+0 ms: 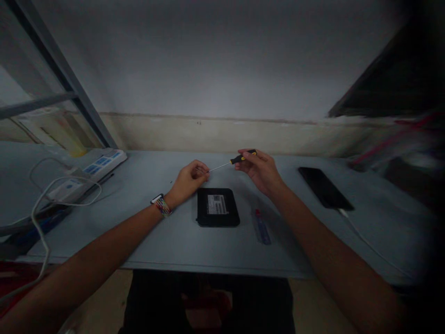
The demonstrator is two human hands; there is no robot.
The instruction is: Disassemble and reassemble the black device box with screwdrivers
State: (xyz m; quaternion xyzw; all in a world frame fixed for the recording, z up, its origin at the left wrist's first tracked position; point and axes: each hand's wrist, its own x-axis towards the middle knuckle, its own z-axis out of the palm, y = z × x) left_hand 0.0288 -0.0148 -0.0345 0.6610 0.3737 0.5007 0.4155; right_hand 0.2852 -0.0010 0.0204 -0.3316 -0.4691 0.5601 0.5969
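Note:
My right hand point(260, 170) grips the black and yellow handle of a small screwdriver point(232, 162), held level above the grey table point(174, 241). My left hand point(189, 180) is closed in a pinch around the tip of its thin metal shaft. A watch with a striped band sits on my left wrist. Just below both hands a small black box point(217, 207) with a white label lies flat on the table. A narrow clear packet with a red and blue item point(261, 227) lies to the right of the box.
A black phone point(324, 187) lies at the right with a white cable running toward the front edge. At the left a white power strip point(91, 170) with blue sockets and looped white cables point(52, 195) rest. A wall stands behind the table.

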